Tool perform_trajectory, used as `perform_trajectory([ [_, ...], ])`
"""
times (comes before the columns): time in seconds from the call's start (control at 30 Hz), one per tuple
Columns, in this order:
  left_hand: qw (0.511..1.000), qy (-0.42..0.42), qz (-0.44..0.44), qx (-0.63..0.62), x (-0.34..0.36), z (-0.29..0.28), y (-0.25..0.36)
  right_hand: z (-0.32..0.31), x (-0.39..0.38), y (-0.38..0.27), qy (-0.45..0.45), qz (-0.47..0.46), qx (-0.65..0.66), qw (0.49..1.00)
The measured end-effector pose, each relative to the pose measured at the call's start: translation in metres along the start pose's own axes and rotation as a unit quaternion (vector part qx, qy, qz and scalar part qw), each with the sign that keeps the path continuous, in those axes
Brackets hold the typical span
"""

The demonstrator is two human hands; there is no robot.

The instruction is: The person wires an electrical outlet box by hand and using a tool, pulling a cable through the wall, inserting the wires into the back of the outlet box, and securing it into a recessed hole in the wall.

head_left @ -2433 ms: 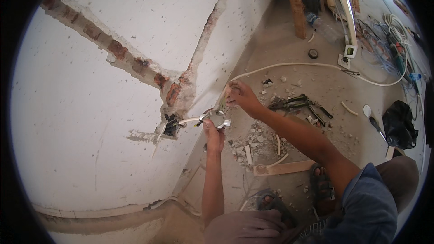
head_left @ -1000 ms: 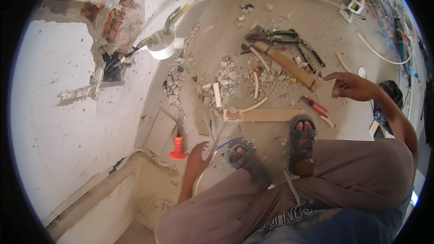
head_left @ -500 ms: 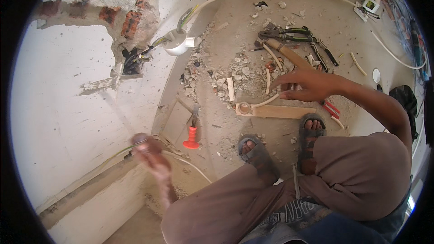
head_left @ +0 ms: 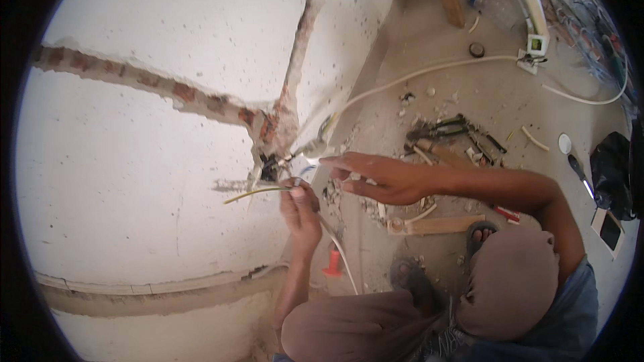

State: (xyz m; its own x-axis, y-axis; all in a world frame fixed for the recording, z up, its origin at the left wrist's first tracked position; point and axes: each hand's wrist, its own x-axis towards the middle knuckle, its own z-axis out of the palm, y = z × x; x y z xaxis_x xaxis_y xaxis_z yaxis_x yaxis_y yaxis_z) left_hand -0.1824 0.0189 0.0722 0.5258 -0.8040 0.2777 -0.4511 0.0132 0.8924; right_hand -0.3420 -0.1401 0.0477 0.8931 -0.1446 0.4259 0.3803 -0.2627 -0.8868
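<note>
My left hand is closed around the stripped end of a white cable, just below the hole in the wall. A green-yellow wire sticks out to the left of its fingers, and a blue wire shows above them. My right hand reaches left with fingers stretched out, beside a white round junction box. That hand partly hides the box, and I cannot make out whether they touch. Wires run from the box toward the chiselled wall hole.
Chiselled channels cross the white wall. On the dusty floor lie rubble, pliers, a red-handled chisel, a wooden board and a red tool. Another white cable arcs to a square box. A black bag lies at right.
My left hand has risen from low on the wall to the hole, bringing the cable end up. My right hand has moved left from over the floor to the junction box. The view has shifted.
</note>
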Motion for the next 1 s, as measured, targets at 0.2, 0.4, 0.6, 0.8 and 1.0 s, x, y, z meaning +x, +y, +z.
perform_trajectory([
  [0.2,0.993,-0.074,-0.008,-0.096,-0.001,0.047,-0.008,-0.001,0.007,-0.006,0.055,-0.019,0.086,0.995],
  [0.4,0.981,-0.074,-0.059,-0.169,-0.002,0.062,-0.006,-0.014,0.01,0.013,0.05,0.011,0.235,0.971],
  [0.6,0.976,0.01,-0.023,-0.214,0.009,0.059,0.022,0.031,-0.008,0.043,0.015,0.059,0.12,0.991],
  [0.8,0.924,0.213,0.221,-0.228,0.052,-0.035,0.12,0.13,-0.075,0.099,-0.143,0.178,0.123,0.966],
  [1.0,0.81,-0.147,0.313,-0.474,0.047,-0.276,0.248,0.104,-0.123,0.136,-0.095,0.159,-0.044,0.982],
])
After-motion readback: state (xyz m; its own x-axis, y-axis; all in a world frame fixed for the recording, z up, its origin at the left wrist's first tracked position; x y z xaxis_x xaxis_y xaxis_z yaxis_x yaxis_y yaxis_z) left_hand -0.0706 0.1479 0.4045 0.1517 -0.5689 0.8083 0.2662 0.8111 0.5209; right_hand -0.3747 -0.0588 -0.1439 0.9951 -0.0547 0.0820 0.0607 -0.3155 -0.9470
